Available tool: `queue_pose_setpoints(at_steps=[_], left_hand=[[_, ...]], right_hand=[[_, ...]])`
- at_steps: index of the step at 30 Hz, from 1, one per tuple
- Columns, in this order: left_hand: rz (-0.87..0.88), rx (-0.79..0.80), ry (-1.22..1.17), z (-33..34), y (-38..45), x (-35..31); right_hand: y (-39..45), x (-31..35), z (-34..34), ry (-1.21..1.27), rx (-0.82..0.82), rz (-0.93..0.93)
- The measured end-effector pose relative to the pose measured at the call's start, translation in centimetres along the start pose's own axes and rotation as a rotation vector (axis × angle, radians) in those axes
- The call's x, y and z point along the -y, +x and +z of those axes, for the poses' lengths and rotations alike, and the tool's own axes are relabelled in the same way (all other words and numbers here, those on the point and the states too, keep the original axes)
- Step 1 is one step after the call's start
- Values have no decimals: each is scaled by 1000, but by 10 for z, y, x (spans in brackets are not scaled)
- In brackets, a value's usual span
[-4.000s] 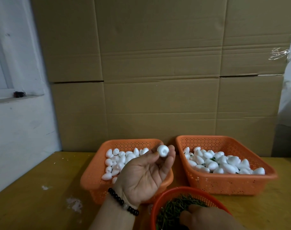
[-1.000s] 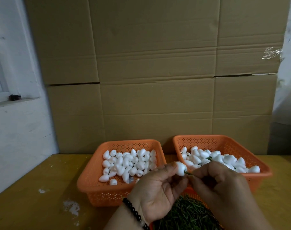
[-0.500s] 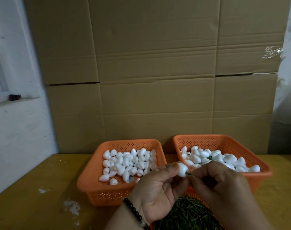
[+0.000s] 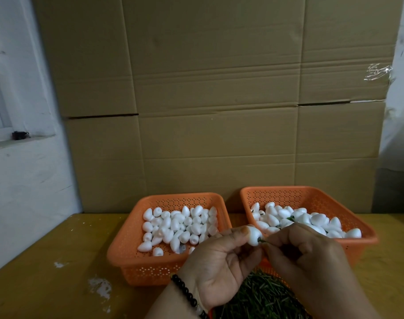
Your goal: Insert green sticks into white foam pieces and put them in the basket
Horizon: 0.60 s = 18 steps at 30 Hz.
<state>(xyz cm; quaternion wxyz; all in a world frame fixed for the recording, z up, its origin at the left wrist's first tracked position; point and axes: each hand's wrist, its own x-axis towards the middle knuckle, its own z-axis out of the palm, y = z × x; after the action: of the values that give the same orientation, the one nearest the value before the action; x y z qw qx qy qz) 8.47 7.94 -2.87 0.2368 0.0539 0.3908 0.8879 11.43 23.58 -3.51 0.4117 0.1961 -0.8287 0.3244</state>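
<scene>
My left hand pinches a white foam piece between thumb and fingers, above the table's front. My right hand pinches a thin green stick whose tip is in the foam piece. Behind my hands, the left orange basket holds several plain foam pieces. The right orange basket holds foam pieces, some with green sticks showing. A pile of green sticks lies in a round orange bowl under my wrists.
A yellow wooden table carries everything, with white flecks near its left front. A wall of cardboard boxes rises right behind the baskets. A white wall with a window ledge stands at the left.
Four seconds ago my left hand held the foam piece alone while my right hand was in the stick bowl. Since then both hands met, and the stick sits against the foam; little moved in the last second.
</scene>
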Motion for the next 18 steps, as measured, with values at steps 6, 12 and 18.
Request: queue_pose_setpoints(at_steps=[6,12,18], left_hand=[[2,2,4,1,0,1],[-3,6,0,-1,0,2],[1,11,8,-1,1,3]], right_hand=[[-1,0,0,-11,-11,-9],[-1,1,0,-4,-2,2],[-1,2,-1,0,3,24]])
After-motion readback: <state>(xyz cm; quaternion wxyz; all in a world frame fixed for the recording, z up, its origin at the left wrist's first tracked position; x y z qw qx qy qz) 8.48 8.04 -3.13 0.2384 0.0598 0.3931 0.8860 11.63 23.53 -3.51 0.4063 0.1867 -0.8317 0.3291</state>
